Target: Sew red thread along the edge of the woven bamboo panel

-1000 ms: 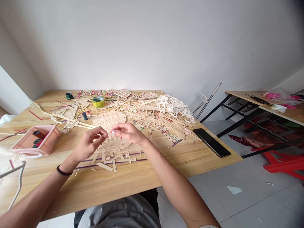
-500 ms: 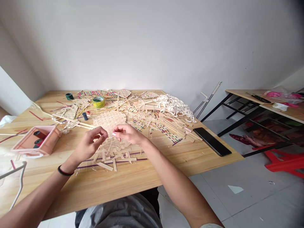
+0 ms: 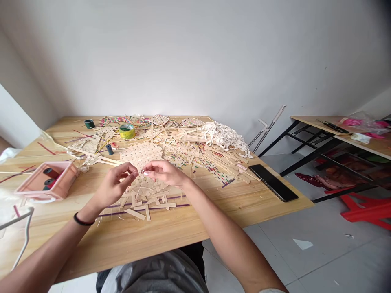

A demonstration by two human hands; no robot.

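Both hands meet above a pale woven mat made of flat strips. My left hand is closed in a pinch at a thin whitish string, whose loose end hangs down between the hands. From the other side my right hand pinches the same string, thumb and forefinger together, fingertips almost touching the left ones. The exact spot where the string is gripped is too small to make out. Short cut strips are scattered on the table just below the hands.
A pink basket with thread spools stands left; a blue spool and a yellow tape roll sit behind. White cord loops are heaped at the back right. A black phone lies near the table's right edge.
My right hand has shifted very slightly left, closer to the left fingertips. The left hand and the things on the table look the same.
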